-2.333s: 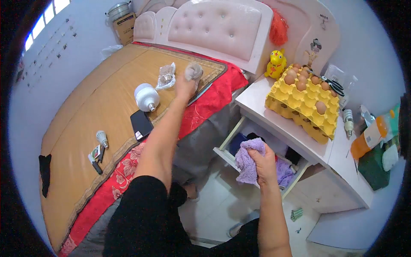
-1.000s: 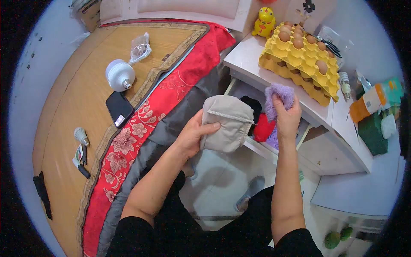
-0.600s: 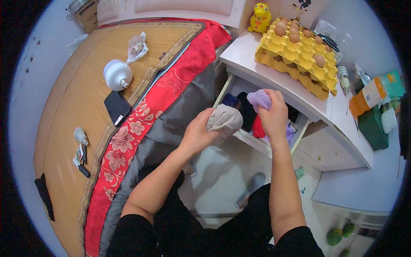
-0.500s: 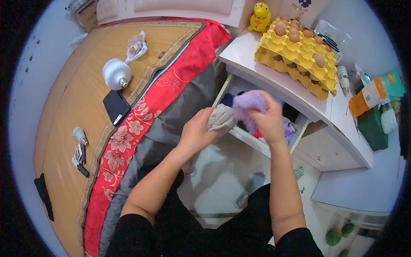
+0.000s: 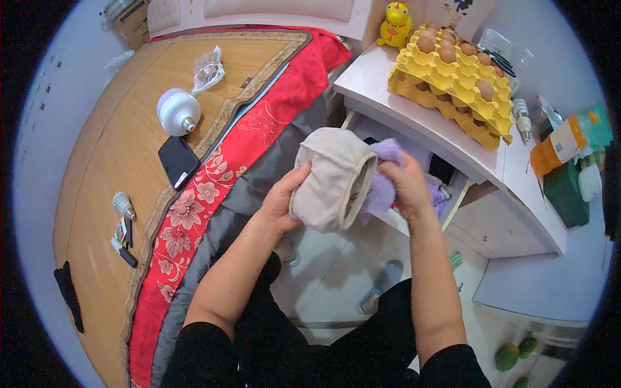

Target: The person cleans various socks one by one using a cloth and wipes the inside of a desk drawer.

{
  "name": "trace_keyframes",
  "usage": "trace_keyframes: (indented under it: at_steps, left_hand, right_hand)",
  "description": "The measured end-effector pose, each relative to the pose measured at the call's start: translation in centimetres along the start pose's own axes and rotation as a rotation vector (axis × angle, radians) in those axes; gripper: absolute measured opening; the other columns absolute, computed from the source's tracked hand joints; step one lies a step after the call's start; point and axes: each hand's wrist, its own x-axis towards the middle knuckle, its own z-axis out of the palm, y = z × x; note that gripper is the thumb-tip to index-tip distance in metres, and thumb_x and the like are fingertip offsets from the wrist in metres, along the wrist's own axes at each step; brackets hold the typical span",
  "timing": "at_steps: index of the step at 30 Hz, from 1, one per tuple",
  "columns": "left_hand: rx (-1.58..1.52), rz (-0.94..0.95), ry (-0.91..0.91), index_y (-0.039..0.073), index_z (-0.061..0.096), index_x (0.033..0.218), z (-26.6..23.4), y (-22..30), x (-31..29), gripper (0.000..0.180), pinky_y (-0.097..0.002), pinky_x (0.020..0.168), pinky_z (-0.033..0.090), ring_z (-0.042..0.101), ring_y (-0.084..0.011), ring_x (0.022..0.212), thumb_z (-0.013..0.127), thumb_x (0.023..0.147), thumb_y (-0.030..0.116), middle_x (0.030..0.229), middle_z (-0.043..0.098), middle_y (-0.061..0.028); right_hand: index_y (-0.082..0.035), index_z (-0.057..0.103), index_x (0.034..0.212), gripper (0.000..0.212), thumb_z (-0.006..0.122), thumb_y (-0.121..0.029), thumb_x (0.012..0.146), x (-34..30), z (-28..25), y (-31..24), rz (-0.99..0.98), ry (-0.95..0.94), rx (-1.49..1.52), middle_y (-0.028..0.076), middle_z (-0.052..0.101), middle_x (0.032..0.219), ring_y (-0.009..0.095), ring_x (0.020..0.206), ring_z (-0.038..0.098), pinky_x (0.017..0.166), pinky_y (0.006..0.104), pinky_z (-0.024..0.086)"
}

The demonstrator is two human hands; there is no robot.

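In front of the drawer, my left hand (image 5: pixel 283 199) is closed on the side of a light grey cloth garment (image 5: pixel 328 178), which looks like underpants. The garment is spread, with a hemmed opening toward the right. My right hand (image 5: pixel 409 184) pinches a fuzzy lilac cloth (image 5: pixel 381 191) beside that opening; its exact kind cannot be made out. Behind both hands, the drawer (image 5: pixel 459 200) stands pulled out, with dark, red and purple clothing (image 5: pixel 438 195) inside. The garment and my right hand hide much of it.
Yellow egg trays with eggs (image 5: pixel 446 87) stand on the white cabinet top (image 5: pixel 362 81), near a yellow figurine (image 5: pixel 394 26) and an orange bottle (image 5: pixel 559 145). On the bed mat (image 5: pixel 129 155) lie a large bulb (image 5: pixel 178 111), a phone (image 5: pixel 178 161) and a smaller bulb (image 5: pixel 121 204).
The grey garment was a folded bundle in my left hand and is now opened out. The fuzzy lilac cloth has come lower, beside its opening, still in my right hand.
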Motion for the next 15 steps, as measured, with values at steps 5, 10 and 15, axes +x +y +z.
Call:
trace_keyframes:
  at_steps: [5,10,15]
  left_hand:
    - [0.635,0.18,0.414,0.006,0.049,0.115,-2.7,-2.0,2.6,0.034,-0.0256,0.078,0.044,0.053,-0.0111,0.09,0.046,0.093,0.032,0.104,0.055,-0.0043]
    - [0.622,0.214,0.437,0.007,0.048,0.113,-1.3,-2.8,2.7,0.032,-0.0249,0.073,0.044,0.053,-0.0101,0.086,0.042,0.095,0.033,0.101,0.055,-0.0031]
    - [0.218,0.138,0.088,0.006,0.032,0.134,1.4,-1.9,1.9,0.049,-0.034,0.102,0.03,0.042,-0.0175,0.12,0.043,0.093,0.031,0.128,0.046,-0.0064]
  right_hand:
    - [-0.003,0.058,0.106,0.028,0.064,-0.012,0.081,-1.1,3.8,0.9,0.043,-0.069,0.24,0.003,0.061,0.097,0.013,0.087,0.058,0.078,0.0273,0.046]
    - [-0.004,0.057,0.106,0.027,0.065,-0.012,0.081,-1.1,4.2,0.9,0.03,-0.013,0.234,0.003,0.061,0.095,0.012,0.085,0.058,0.077,0.0273,0.047]
    - [-0.003,0.057,0.106,0.029,0.065,-0.013,0.08,-1.5,3.1,0.0,0.015,-0.023,0.275,0.004,0.061,0.095,0.013,0.084,0.059,0.076,0.0287,0.048]
